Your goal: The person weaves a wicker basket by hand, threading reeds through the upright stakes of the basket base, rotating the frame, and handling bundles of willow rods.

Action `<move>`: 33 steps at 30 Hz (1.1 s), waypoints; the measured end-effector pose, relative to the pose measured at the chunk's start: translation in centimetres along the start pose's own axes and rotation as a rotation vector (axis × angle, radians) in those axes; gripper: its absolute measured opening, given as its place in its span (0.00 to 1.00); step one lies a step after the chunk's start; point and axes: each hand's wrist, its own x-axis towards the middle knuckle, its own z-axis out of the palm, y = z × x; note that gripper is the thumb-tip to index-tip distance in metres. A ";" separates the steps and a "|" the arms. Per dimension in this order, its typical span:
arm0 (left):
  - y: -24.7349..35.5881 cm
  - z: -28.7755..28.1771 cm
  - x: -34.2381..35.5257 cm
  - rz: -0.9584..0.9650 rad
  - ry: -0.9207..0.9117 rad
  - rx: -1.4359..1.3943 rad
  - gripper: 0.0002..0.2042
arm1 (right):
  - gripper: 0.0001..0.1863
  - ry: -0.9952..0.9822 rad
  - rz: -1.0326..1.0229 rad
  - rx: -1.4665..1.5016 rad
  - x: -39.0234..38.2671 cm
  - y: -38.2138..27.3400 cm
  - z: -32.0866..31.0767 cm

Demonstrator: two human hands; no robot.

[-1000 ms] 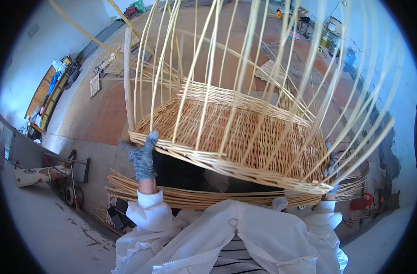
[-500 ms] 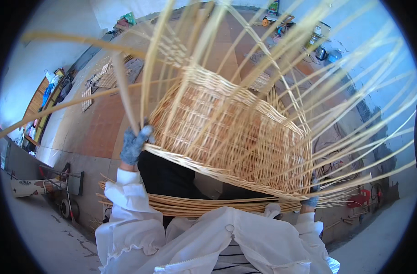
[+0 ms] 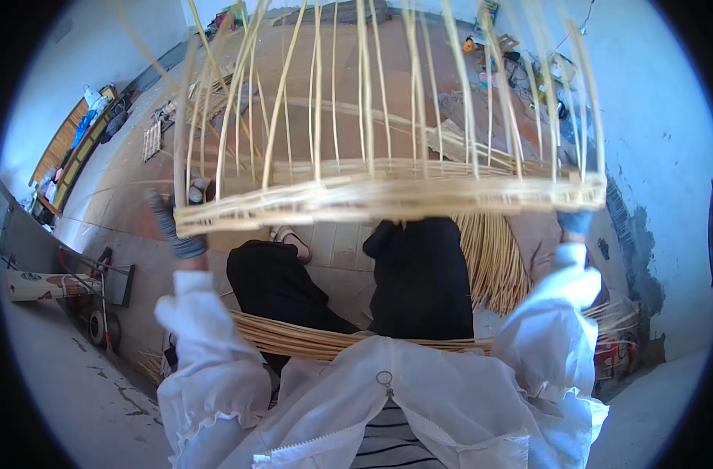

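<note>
Brown floor (image 3: 130, 207), pale woven basket (image 3: 356, 195), blurred, gripped by left hand (image 3: 183, 245) and right hand (image 3: 575, 224), cane bundle (image 3: 493, 262) partly hidden behind it.

Wicker basket (image 3: 387, 197) in grip: pale straw. Left glove (image 3: 169, 225), right glove (image 3: 577, 223): blue-grey. Below grip: trousers (image 3: 421, 277) plain black, lap rods (image 3: 294, 334) golden tan. Bodyward of grip: jacket (image 3: 466, 402) white, shirt (image 3: 384, 439) pale with dark stripes.
</note>
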 end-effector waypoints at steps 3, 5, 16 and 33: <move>-6.7 -0.3 1.4 0.295 0.580 0.378 0.24 | 0.23 -0.063 -0.042 0.259 6.5 0.5 1.9; -9.6 0.3 1.1 0.102 0.427 -0.362 0.23 | 0.23 0.497 0.083 0.119 7.7 1.1 2.5; -8.7 3.7 2.2 -0.315 0.640 -0.096 0.37 | 0.18 0.742 0.353 0.229 -3.2 6.0 1.1; -6.6 3.3 -0.3 -0.402 0.213 -0.050 0.25 | 0.31 0.194 0.477 0.370 -3.3 -0.1 1.9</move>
